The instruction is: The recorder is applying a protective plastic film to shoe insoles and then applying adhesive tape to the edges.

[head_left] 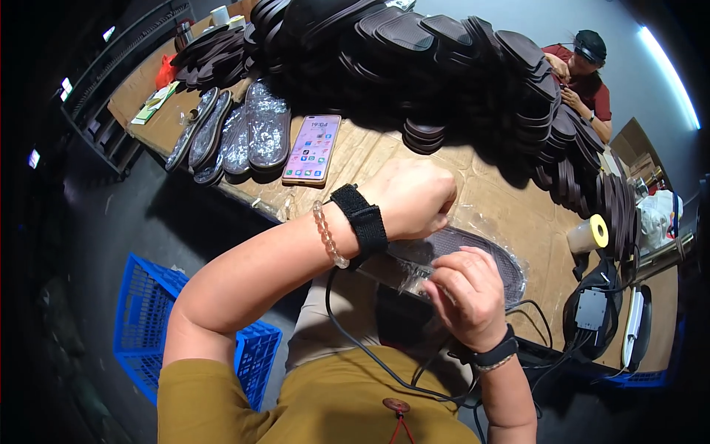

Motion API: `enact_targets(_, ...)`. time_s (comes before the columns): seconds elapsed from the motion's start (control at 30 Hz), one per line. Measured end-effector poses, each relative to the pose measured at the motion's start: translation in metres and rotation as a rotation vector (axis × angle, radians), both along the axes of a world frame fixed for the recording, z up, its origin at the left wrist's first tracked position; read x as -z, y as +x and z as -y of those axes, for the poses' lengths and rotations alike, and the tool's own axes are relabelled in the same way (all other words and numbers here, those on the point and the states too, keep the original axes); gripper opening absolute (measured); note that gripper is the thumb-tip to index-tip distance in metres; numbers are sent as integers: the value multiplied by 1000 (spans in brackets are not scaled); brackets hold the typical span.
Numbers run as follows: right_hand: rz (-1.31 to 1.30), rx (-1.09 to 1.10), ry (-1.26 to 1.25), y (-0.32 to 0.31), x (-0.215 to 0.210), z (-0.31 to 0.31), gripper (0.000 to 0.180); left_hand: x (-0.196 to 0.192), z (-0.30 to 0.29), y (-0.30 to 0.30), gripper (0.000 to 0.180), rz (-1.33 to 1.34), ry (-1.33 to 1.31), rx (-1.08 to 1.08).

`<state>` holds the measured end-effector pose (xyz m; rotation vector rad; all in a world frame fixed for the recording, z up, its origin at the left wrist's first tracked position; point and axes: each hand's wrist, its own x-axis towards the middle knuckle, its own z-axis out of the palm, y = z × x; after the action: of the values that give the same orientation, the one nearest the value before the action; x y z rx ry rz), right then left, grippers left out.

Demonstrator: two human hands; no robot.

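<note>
Grey-walled room, tan cardboard-like bench (551, 237) heaped with ridged dark soles (414, 66) | oblong textured sole (509, 265) in crinkled clear film (410, 277), flat at bench's near edge, by both hands | left hand (414, 196) curled fist-like, right hand (467, 292) with fingers bent over sole; cannot tell whether gripping film

It looked to me like a footwear workshop: dark soles (403, 33) stood heaped along a broad brown bench (373, 140), wrapped soles (268, 133) shone in clear film, and another sole (484, 259) lay amid film at the near edge. A co-worker (597, 87) bent behind the piles; a metal rack (95, 87) and blue plastic crate (144, 307) stood on the floor.
</note>
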<state>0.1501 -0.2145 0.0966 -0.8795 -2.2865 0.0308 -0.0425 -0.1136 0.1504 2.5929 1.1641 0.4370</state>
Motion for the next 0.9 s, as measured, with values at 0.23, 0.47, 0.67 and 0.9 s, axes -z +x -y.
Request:
enact_targets(0.23,231,98,16,2,17,20,41,3,0,4,15,2,61,26)
enact_targets(0.47,170,127,138,5,18,6,27,4,-2,4,16,20,42,33)
enact_targets(0.67,105,73,89,1,1,-4,19,1,1,1,15,12,10,18)
enact_targets(0.9,286,65,96,0,9,34,31,4,2,2,15,28,48,27)
